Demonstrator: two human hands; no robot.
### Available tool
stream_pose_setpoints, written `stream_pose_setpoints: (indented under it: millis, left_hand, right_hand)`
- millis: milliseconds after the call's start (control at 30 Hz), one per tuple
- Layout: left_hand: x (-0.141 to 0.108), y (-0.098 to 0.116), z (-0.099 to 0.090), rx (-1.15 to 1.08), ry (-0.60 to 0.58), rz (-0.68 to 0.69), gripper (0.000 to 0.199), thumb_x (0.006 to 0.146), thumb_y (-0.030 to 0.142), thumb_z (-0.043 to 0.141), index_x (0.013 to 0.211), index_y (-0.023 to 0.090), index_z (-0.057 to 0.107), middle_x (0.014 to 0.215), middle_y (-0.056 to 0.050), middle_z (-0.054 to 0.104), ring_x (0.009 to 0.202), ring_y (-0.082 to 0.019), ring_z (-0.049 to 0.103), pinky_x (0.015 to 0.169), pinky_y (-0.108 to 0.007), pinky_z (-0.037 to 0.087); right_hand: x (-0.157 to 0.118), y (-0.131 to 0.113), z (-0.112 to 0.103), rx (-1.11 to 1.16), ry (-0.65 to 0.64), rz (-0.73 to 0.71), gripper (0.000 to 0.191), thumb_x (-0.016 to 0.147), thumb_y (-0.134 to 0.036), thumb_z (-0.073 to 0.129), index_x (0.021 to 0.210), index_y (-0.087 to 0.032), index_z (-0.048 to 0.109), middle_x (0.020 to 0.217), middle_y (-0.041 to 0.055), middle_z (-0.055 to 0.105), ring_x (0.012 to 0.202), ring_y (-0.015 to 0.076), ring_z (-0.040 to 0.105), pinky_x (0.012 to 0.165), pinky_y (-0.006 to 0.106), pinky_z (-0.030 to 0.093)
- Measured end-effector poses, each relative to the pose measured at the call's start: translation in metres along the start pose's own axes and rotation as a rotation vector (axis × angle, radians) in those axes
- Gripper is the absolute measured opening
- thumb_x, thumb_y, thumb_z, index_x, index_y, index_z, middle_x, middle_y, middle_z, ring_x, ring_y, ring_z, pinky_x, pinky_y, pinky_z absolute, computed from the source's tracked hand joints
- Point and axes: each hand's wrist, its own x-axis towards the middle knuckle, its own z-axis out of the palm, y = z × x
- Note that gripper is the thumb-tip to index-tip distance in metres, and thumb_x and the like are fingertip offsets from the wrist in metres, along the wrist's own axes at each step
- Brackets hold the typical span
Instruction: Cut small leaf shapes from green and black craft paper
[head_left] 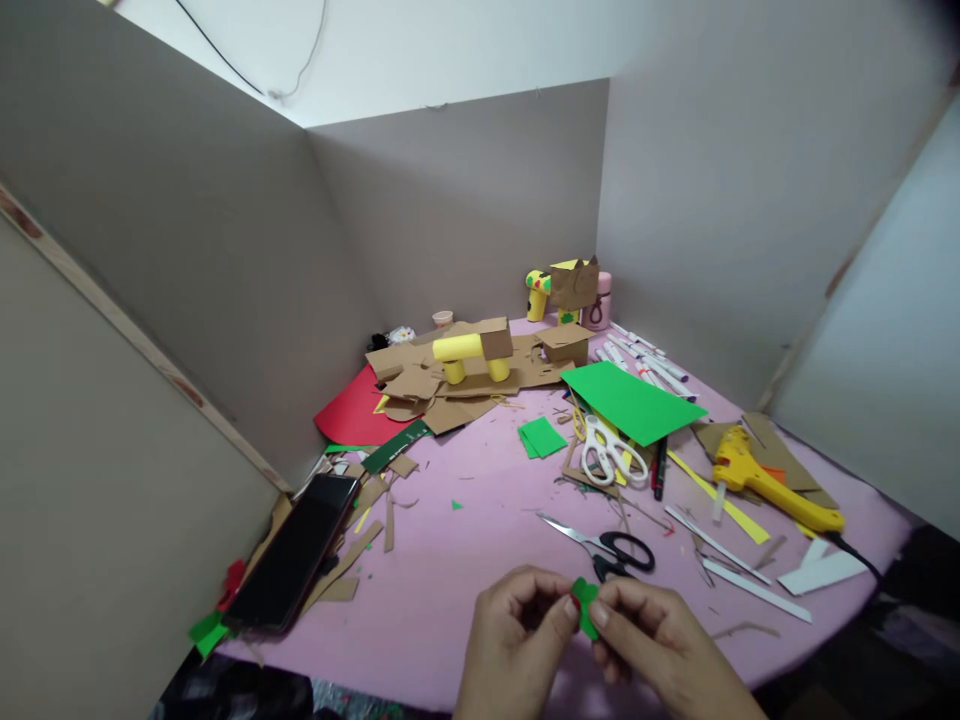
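Between my fingertips is a small piece of green paper (587,607), cut to a shape I cannot fully make out. My left hand (517,630) pinches its left edge, where a small red spot shows by the thumb. My right hand (652,635) pinches the right side, with curled fingers beneath. Just beyond my hands lie black-handled scissors (596,545), blades pointing up and left. Farther off are small green paper squares (541,438) and white-handled scissors (611,455). A yellow cardboard animal figure (469,352) with a brown head stands on flat cardboard at the back.
A black phone (296,550) rests at the left edge beside cardboard scraps. On the right lie a yellow glue gun (772,485) with its cord, white paper strips (757,590) and a green sheet (634,400). Markers (652,365) and a pink bottle (598,300) are behind. Grey partitions enclose the pink table.
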Motion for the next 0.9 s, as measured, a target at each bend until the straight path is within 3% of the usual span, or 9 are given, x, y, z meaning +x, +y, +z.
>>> stream_pose_setpoints:
  millis: [267,433,567,733,900]
  left_hand:
    - [-0.002,-0.005,-0.004,0.193,-0.007,0.084,0.016,0.078,0.026,0.061,0.077,0.013,0.07,0.069,-0.005,0.066,0.065,-0.016,0.059,0.06,-0.024,0.046]
    - [-0.006,0.005,-0.009,0.427,-0.128,0.317,0.019,0.079,0.018,0.054,0.092,0.015,0.069,0.079,-0.008,0.068,0.073,-0.018,0.062,0.068,-0.027,0.049]
    - [-0.007,0.01,-0.014,0.602,-0.217,0.423,0.027,0.075,0.008,0.055,0.1,0.013,0.065,0.082,-0.01,0.068,0.076,-0.019,0.063,0.069,-0.028,0.051]
    - [-0.005,0.01,-0.019,0.729,-0.215,0.584,0.027,0.073,0.007,0.056,0.099,0.01,0.063,0.083,-0.013,0.069,0.076,-0.022,0.064,0.066,-0.029,0.052]
    - [-0.007,0.01,-0.017,0.673,-0.168,0.516,0.019,0.08,0.011,0.053,0.093,0.016,0.067,0.08,-0.01,0.071,0.074,-0.02,0.065,0.066,-0.026,0.051]
  right_hand:
    - [0.001,0.001,0.0,0.052,-0.035,0.048,0.04,0.071,-0.053,0.065,0.06,-0.016,0.056,0.048,-0.0031,0.058,0.041,0.008,0.05,0.044,0.019,0.037]
    - [0.004,-0.001,0.002,0.087,-0.025,0.09,0.036,0.07,-0.048,0.068,0.057,-0.016,0.055,0.044,-0.0044,0.056,0.038,0.0073,0.048,0.043,0.018,0.034]
    - [0.005,-0.001,0.004,0.077,-0.022,0.11,0.036,0.069,-0.047,0.067,0.056,-0.016,0.055,0.043,-0.0045,0.055,0.037,0.0076,0.046,0.043,0.019,0.033]
    - [0.006,0.001,0.003,-0.01,-0.034,0.079,0.038,0.07,-0.049,0.064,0.054,-0.016,0.055,0.044,-0.0043,0.053,0.04,0.0088,0.047,0.043,0.02,0.034]
    - [0.005,-0.002,0.003,-0.136,-0.092,-0.017,0.041,0.077,-0.049,0.058,0.054,-0.016,0.054,0.047,-0.0044,0.051,0.044,0.0097,0.048,0.048,0.021,0.037]
